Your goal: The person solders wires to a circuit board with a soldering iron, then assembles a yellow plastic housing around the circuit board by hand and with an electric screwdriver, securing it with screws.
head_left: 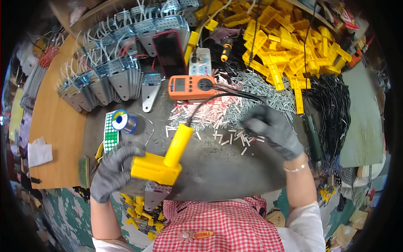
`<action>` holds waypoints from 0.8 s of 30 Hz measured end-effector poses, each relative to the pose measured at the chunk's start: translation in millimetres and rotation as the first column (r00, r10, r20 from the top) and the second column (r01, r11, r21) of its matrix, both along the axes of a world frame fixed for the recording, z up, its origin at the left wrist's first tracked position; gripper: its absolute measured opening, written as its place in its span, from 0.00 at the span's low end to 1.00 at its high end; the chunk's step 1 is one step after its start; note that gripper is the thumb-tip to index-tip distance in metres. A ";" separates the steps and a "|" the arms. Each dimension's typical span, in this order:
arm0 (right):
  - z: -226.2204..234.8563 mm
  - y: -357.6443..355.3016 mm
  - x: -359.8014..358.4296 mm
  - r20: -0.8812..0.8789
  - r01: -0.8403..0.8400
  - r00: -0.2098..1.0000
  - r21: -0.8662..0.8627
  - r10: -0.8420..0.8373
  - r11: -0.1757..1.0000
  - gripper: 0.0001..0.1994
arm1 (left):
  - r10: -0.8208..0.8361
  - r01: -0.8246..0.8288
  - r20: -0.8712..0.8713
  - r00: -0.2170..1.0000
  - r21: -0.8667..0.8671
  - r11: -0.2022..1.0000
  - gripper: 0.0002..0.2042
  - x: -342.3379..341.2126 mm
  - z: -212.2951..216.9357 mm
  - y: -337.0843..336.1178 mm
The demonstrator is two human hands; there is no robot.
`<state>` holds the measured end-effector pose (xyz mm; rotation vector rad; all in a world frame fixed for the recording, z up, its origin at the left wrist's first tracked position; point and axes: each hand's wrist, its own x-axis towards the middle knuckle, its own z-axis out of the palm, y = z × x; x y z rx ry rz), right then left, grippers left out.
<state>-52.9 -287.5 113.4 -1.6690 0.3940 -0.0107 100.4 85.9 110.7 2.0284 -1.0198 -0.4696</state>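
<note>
My left hand (pixel 115 170), in a grey glove, is closed round the end of a yellow plastic tool housing (pixel 153 168) with an upright handle. A grey metal plate (pixel 156 196) with a perforated top juts from beneath the housing, over the table's near edge. From the handle's top a black cable (pixel 218 95) arcs right towards my other hand. My right hand (pixel 270 128), also gloved, hovers with curled fingers over the near edge of a pile of screws (pixel 266 90) and short white tubes (pixel 235 136). What its fingertips hold, if anything, is hidden.
An orange multimeter (pixel 192 87) and a phone (pixel 170 53) lie beyond the handle. Metal plates (pixel 121 80) with wires stand in rows at the far left. Yellow housings (pixel 289 42) are heaped far right, beside black cables (pixel 331 113). A solder spool (pixel 124 122) sits left.
</note>
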 end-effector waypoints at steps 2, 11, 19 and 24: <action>-12.3 17.0 53.7 0.175 -0.055 0.975 -0.406 0.137 0.912 0.16 | 0.047 -0.057 0.145 0.988 0.069 0.996 0.23 13.3 -30.4 22.9; -30.4 4.1 178.3 -0.117 -0.187 0.969 -0.920 0.216 0.344 0.18 | 0.355 -0.535 0.608 0.710 0.139 0.833 0.25 11.9 -78.7 64.6; -38.3 50.2 147.9 0.339 0.255 0.940 -0.635 -0.034 0.729 0.21 | 0.415 -0.797 0.692 0.590 0.418 0.435 0.32 39.6 -93.6 110.2; -38.4 100.9 93.1 0.350 -0.004 0.909 -0.537 0.227 0.843 0.10 | 0.472 -0.742 0.661 0.583 0.198 0.640 0.31 39.8 -100.7 98.4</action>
